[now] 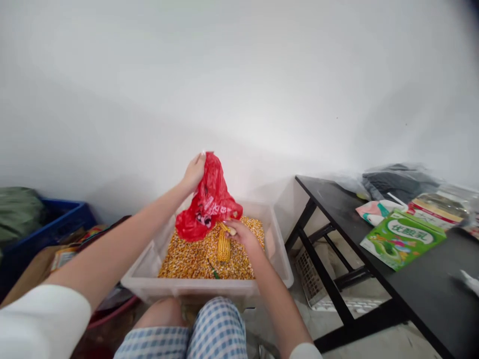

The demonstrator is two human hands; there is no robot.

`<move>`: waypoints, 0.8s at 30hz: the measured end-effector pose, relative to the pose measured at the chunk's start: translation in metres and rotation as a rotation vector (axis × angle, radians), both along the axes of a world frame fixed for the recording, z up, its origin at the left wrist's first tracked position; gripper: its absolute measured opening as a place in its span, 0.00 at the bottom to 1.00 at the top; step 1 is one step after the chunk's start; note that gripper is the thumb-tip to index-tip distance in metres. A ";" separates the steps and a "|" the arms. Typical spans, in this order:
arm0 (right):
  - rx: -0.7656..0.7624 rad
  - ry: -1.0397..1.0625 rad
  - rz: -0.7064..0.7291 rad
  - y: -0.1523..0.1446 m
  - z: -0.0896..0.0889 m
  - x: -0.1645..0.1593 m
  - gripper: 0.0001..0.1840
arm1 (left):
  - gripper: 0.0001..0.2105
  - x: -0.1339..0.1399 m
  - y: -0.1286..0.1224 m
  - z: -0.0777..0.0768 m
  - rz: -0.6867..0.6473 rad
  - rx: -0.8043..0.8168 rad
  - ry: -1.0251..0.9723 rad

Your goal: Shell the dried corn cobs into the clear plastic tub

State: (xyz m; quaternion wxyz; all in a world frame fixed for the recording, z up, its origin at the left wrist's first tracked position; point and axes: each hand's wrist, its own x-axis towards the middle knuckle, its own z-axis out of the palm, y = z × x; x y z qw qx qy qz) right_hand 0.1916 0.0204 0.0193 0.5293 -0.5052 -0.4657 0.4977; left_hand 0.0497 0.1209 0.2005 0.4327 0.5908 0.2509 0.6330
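Up near the wall my left hand (195, 170) is closed on the top of a red plastic bag (211, 197), which hangs down over the far side of a translucent plastic bin (209, 285). Loose yellow corn kernels (183, 259) fill the bottom of the bin. Just below the bag's lower right part, my right hand (241, 232) has its fingers closed around a corn cob (229, 229) with a pale end. Another yellow corn cob (223, 248) is right below those fingers, above or on the kernels. Whether the right fingers also touch the bag cannot be made out.
A black table (337, 219) stands to the right, bearing a green carton (404, 238) and several plastic packages. Under it is a light plastic crate (314, 274). At the left are a blue crate (80, 212) with green cloth, and cardboard. A white wall closes off the back.
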 end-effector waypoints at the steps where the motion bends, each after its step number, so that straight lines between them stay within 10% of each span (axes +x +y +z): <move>1: -0.033 0.018 0.046 -0.001 0.000 0.008 0.09 | 0.21 -0.005 0.001 0.019 0.059 0.053 -0.003; 5: -0.156 0.125 0.137 -0.007 -0.002 0.035 0.11 | 0.23 -0.023 -0.001 0.058 0.228 0.349 0.049; 12: -0.314 0.396 -0.077 -0.008 -0.015 0.047 0.11 | 0.18 -0.025 -0.001 0.019 0.347 0.232 0.273; 24: -0.325 0.770 -0.220 -0.010 -0.017 0.055 0.13 | 0.23 -0.025 -0.020 0.055 0.420 0.427 0.553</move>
